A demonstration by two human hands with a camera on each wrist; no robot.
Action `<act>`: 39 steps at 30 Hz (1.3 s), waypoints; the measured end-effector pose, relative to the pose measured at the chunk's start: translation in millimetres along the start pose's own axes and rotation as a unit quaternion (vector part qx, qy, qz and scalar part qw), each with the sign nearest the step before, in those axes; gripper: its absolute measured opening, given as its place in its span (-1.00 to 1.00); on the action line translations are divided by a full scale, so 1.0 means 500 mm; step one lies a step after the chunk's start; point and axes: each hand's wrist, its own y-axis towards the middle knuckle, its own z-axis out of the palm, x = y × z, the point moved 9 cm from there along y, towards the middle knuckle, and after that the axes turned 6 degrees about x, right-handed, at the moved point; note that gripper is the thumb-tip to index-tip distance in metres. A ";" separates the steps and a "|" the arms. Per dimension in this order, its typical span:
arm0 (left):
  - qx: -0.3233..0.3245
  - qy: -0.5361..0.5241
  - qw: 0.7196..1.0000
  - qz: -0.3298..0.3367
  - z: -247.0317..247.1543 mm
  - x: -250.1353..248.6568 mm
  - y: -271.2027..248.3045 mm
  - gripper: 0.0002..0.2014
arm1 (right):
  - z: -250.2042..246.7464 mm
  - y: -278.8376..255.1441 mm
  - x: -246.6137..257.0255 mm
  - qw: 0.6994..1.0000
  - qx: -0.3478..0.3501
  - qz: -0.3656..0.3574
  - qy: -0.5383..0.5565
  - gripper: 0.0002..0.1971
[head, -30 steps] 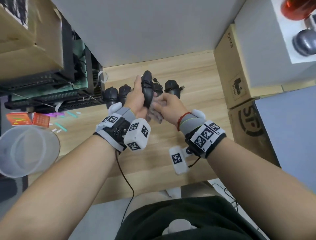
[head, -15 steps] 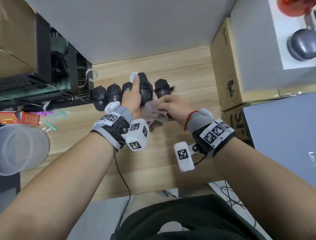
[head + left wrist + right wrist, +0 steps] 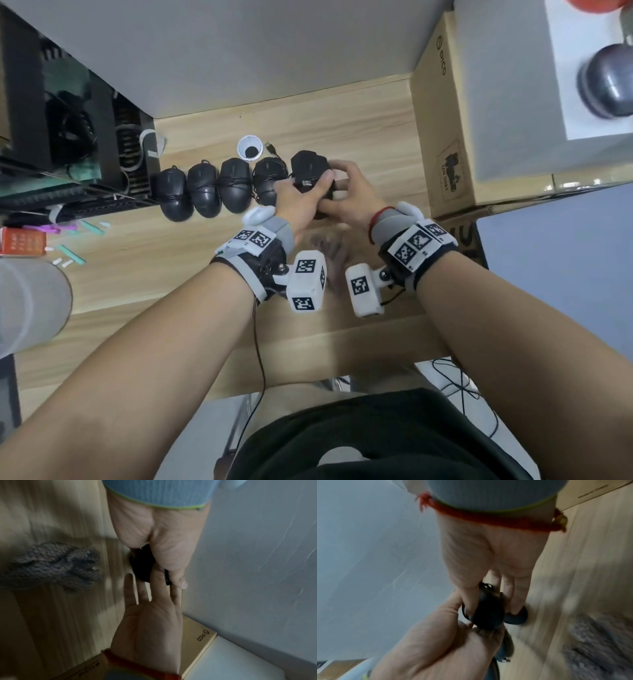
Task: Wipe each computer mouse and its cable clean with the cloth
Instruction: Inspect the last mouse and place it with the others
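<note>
Both hands are meeting on one black mouse (image 3: 310, 178) at the right end of the row. Left hand (image 3: 301, 200) is curling round its near side with the thumb laid across the top; right hand (image 3: 356, 195) is closing on it from the other side, thumb and fingers bent against the shell, though how firmly I cannot tell.

Nearest the person, between the two wrists, the grey cloth (image 3: 327, 248) is lying loose on the wooden table (image 3: 154, 274), in neither hand. To my eye the mouse is being turned or set into line, so the step wants a steady two-sided grip, the wound cable kept from slipping off, and the cloth picked up again before any wiping goes on.

Further out, to the left of the left hand, four more mice (image 3: 219, 186) are sitting side by side with cables wrapped round them. A white grommet (image 3: 250, 148) is showing just beyond them.

From the left wrist the cloth (image 3: 51, 566) is showing its knobbly texture and clear separation from the hands, which the head view blurs. The right wrist view is showing the thumb (image 3: 467, 595) pressing the mouse's (image 3: 488, 611) side, and a second dark mouse (image 3: 517, 616) touching the fingertips beyond.
</note>
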 end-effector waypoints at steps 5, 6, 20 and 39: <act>0.057 0.114 0.992 0.013 0.041 -0.007 0.034 -0.25 | -0.063 0.048 -0.043 0.996 -0.073 0.045 -0.014 -0.38; 0.070 0.135 0.988 0.010 0.048 -0.008 0.037 -0.20 | -0.074 0.055 -0.053 0.995 -0.083 0.049 -0.003 -0.38; -0.029 0.229 0.973 -0.014 -0.041 0.030 0.107 -0.50 | -0.129 0.135 -0.120 0.984 -0.145 0.089 -0.060 -0.44; -0.030 0.238 0.971 -0.005 -0.044 0.018 0.121 -0.56 | -0.125 0.160 -0.147 0.980 -0.171 0.101 0.004 -0.31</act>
